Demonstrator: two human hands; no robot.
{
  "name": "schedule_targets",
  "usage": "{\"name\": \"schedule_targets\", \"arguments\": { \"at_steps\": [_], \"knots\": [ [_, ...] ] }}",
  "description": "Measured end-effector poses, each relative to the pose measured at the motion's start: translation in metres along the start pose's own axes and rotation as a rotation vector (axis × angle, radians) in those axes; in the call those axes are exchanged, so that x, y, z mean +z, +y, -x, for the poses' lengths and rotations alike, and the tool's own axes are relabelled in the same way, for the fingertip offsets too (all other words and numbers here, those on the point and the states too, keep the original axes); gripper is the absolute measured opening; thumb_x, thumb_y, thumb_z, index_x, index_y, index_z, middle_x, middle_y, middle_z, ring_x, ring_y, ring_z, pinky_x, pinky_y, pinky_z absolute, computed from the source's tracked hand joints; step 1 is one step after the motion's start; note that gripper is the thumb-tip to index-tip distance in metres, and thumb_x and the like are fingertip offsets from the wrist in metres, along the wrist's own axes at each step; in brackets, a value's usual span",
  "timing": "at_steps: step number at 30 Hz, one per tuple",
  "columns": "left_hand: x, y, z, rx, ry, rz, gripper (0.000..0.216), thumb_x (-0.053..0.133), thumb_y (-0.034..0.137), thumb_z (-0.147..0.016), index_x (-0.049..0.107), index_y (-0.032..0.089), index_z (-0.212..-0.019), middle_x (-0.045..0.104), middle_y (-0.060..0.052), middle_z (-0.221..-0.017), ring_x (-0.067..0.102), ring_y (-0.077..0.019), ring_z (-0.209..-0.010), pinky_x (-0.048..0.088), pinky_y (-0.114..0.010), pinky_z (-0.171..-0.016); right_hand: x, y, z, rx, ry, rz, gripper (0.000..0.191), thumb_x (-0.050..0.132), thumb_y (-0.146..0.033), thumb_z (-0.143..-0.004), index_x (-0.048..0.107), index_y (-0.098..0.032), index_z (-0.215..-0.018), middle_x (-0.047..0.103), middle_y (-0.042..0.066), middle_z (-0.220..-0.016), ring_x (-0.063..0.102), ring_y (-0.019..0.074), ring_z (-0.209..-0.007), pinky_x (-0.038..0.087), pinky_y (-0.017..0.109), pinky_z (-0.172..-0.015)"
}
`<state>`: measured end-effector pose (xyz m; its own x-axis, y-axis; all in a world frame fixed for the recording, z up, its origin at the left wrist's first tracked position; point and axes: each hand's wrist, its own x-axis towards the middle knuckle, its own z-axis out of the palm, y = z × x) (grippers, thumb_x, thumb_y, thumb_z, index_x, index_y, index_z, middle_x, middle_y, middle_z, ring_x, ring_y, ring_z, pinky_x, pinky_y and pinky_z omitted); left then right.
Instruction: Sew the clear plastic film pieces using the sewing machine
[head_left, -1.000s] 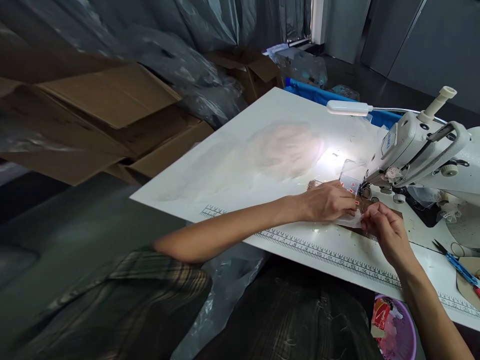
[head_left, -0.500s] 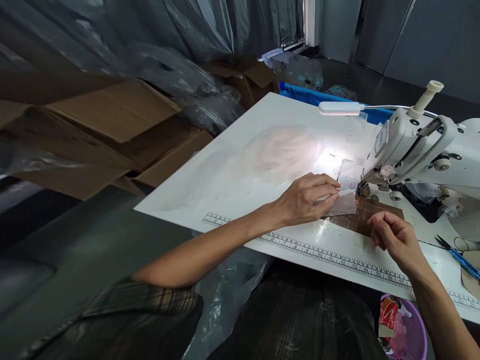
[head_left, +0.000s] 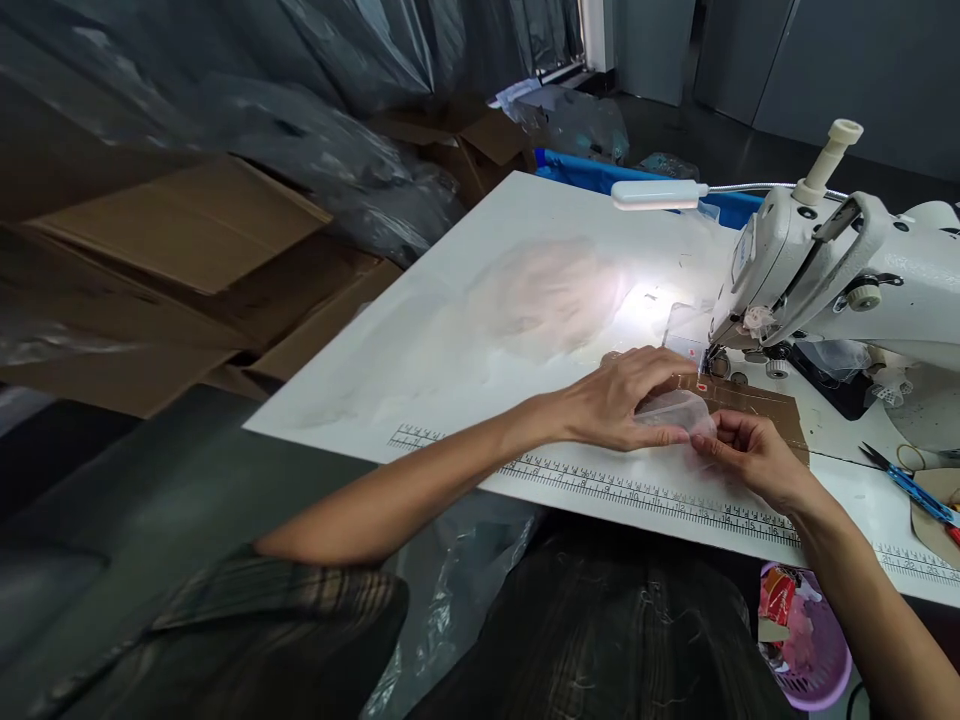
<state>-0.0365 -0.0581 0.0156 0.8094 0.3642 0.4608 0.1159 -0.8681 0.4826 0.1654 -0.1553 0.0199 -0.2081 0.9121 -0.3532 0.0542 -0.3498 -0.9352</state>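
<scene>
My left hand (head_left: 619, 400) and my right hand (head_left: 746, 455) meet over a small clear plastic piece (head_left: 675, 410) on the white sewing table (head_left: 465, 330). Both pinch that piece, the left from above, the right at its right end. It lies just in front of a brown cardboard strip (head_left: 757, 405) that runs under the needle of the white sewing machine (head_left: 832, 270). A printed ruler (head_left: 645, 495) runs along the table's front edge below my hands.
A small lamp (head_left: 658, 195) lights the needle area. Blue-handled snips (head_left: 904, 482) lie at the right. A purple basket of scraps (head_left: 806, 645) sits below the table edge. Cardboard boxes (head_left: 210, 260) and grey plastic sheeting fill the left and back.
My right hand moved up and left to meet the left hand on the plastic piece. The left hand drew the piece back from the needle toward me.
</scene>
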Motion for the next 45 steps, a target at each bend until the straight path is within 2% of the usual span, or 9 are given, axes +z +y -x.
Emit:
{"name": "schedule_targets", "arguments": {
  "at_steps": [3, 7, 11, 17, 23, 30, 34, 39, 45],
  "knots": [
    [-0.003, -0.008, -0.013, -0.121, -0.183, 0.120, 0.068, 0.069, 0.051, -0.084, 0.048, 0.017, -0.139, 0.057, -0.017, -0.139, 0.055, -0.0295, -0.126, 0.049, -0.049, -0.100, 0.002, -0.004, 0.002, -0.076, -0.001, 0.058, 0.039, 0.078, -0.057, -0.070, 0.065, -0.020, -0.073, 0.063, -0.002, -0.062, 0.055, 0.0089, -0.055, 0.045, 0.023, -0.052],
    [-0.006, -0.009, -0.025, -0.195, -0.405, 0.371, 0.025, 0.067, 0.039, -0.088, 0.070, 0.020, -0.103, 0.074, -0.005, -0.101, 0.069, -0.0164, -0.094, 0.052, -0.027, -0.079, -0.002, 0.000, 0.005, -0.076, 0.048, 0.078, 0.039, 0.079, -0.056, -0.069, 0.071, -0.019, -0.072, 0.064, -0.002, -0.061, 0.054, 0.0087, -0.052, 0.046, 0.023, -0.048],
    [-0.024, -0.024, -0.035, -0.214, -0.475, 0.307, 0.021, 0.058, 0.035, -0.093, 0.070, 0.019, -0.087, 0.073, -0.001, -0.081, 0.066, -0.0114, -0.073, 0.046, -0.021, -0.065, -0.014, 0.013, 0.009, 0.016, 0.231, -0.079, 0.044, 0.087, -0.056, -0.056, 0.075, -0.019, -0.077, 0.071, 0.003, -0.068, 0.066, 0.0140, -0.059, 0.058, 0.030, -0.057],
    [-0.027, -0.037, -0.044, -0.166, -0.168, -0.436, 0.024, 0.067, 0.025, -0.089, 0.066, 0.012, -0.109, 0.064, -0.016, -0.121, 0.062, -0.0226, -0.100, 0.047, -0.034, -0.082, -0.021, 0.022, 0.011, -0.064, 0.421, -0.070, 0.047, 0.086, -0.058, -0.057, 0.077, -0.019, -0.081, 0.075, 0.007, -0.078, 0.071, 0.0181, -0.070, 0.063, 0.036, -0.070],
    [0.017, -0.012, -0.020, 0.040, -0.161, -0.172, 0.035, 0.063, 0.042, -0.093, 0.061, 0.011, -0.107, 0.065, -0.012, -0.103, 0.062, -0.0189, -0.092, 0.054, -0.031, -0.078, -0.001, 0.009, 0.008, -0.419, 0.481, 0.161, 0.033, 0.073, -0.057, -0.078, 0.076, -0.025, -0.085, 0.075, 0.006, -0.096, 0.069, 0.0205, -0.092, 0.058, 0.041, -0.088],
    [0.048, -0.015, -0.011, -0.021, -0.025, -0.297, 0.021, 0.047, 0.021, -0.100, 0.065, 0.012, -0.094, 0.067, -0.007, -0.091, 0.064, -0.0156, -0.084, 0.056, -0.029, -0.077, 0.015, 0.002, 0.000, -0.432, 0.607, 0.062, 0.037, 0.070, -0.058, -0.079, 0.070, -0.021, -0.084, 0.063, 0.000, -0.060, 0.058, 0.0131, -0.055, 0.053, 0.027, -0.052],
    [0.049, -0.017, -0.011, 0.017, 0.016, -0.324, 0.024, 0.049, 0.018, -0.100, 0.069, 0.012, -0.088, 0.069, -0.005, -0.084, 0.065, -0.0133, -0.077, 0.057, -0.026, -0.071, 0.020, 0.009, 0.032, -0.427, 0.764, 0.201, 0.036, 0.067, -0.056, -0.083, 0.070, -0.019, -0.080, 0.060, -0.001, -0.056, 0.050, 0.0104, -0.047, 0.041, 0.022, -0.042],
    [0.050, -0.017, -0.011, -0.001, 0.063, -0.235, 0.020, 0.055, 0.016, -0.097, 0.072, 0.012, -0.088, 0.072, -0.004, -0.087, 0.067, -0.0114, -0.077, 0.059, -0.025, -0.072, 0.008, 0.013, 0.080, -0.335, 0.232, 0.664, 0.047, 0.053, -0.061, -0.090, 0.074, -0.020, -0.080, 0.070, 0.009, -0.095, 0.051, 0.0079, -0.046, 0.040, 0.023, -0.037],
    [0.049, -0.016, -0.010, -0.037, 0.078, -0.173, 0.015, 0.057, 0.018, -0.096, 0.071, 0.014, -0.090, 0.072, -0.003, -0.087, 0.068, -0.0127, -0.084, 0.058, -0.026, -0.078, -0.015, 0.002, 0.028, -0.683, 0.414, 1.211, 0.028, 0.048, -0.037, -0.099, 0.070, -0.019, -0.099, 0.067, 0.010, -0.098, 0.066, 0.0168, -0.072, 0.049, 0.025, -0.050]
  ]
}}
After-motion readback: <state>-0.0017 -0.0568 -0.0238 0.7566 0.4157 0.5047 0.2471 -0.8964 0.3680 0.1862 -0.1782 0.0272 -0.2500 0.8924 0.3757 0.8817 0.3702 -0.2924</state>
